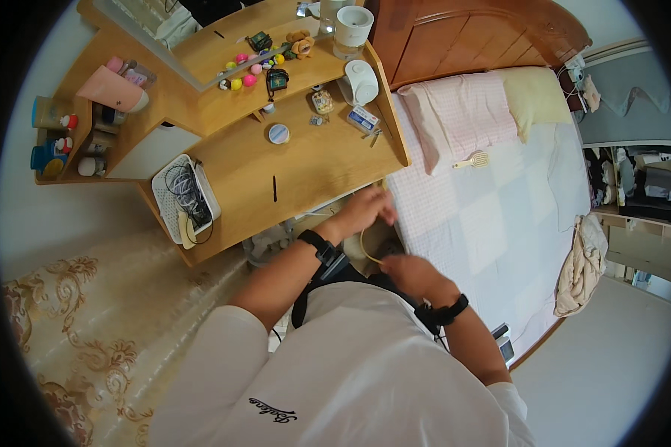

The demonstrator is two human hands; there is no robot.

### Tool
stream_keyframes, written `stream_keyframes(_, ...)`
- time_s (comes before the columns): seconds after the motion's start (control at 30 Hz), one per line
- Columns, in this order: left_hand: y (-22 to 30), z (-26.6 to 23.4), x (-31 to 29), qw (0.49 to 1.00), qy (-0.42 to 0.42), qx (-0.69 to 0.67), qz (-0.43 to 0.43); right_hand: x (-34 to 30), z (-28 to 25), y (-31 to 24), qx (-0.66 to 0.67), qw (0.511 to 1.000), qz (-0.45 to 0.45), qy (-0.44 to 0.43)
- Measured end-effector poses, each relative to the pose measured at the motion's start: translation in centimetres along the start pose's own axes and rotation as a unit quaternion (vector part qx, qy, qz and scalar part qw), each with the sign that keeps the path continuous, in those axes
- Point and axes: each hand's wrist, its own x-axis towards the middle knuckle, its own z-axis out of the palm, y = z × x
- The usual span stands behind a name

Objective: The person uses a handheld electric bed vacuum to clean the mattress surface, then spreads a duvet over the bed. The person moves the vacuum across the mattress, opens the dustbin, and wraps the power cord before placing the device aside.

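Between the desk's front edge and the bed, my left hand (pixel 369 208) has its fingers curled. A thin, pale yellow cable (pixel 364 244) bends down from beneath that hand. Its lower end meets the pinched fingers of my right hand (pixel 417 277), nearer my body. Both hands appear closed on this cable, though its upper end is hidden behind my left hand. Black bands with small devices are strapped round both wrists.
On the wooden desk (pixel 231 160) are a white basket (pixel 173 212) of cables, a black pen (pixel 274 188), a round tub (pixel 278 133) and a small box (pixel 363 119). To the right, the bed (pixel 484 231) bears pillows and a hairbrush (pixel 473 159). A patterned curtain (pixel 104 328) hangs left.
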Motion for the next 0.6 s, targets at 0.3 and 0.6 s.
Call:
stream_keyframes(0.3,1.0,-1.1,-4.2,0.992,-0.038,-0.114,-0.022,6.7,-9.0,-2.8,-0.01,0.956,-0.032,0.292)
stream_keyframes(0.6,1.5,-5.2,-4.3,0.971,0.106,-0.209,-0.045,7.5,-6.2,2.5,0.18,0.903,0.042,0.387)
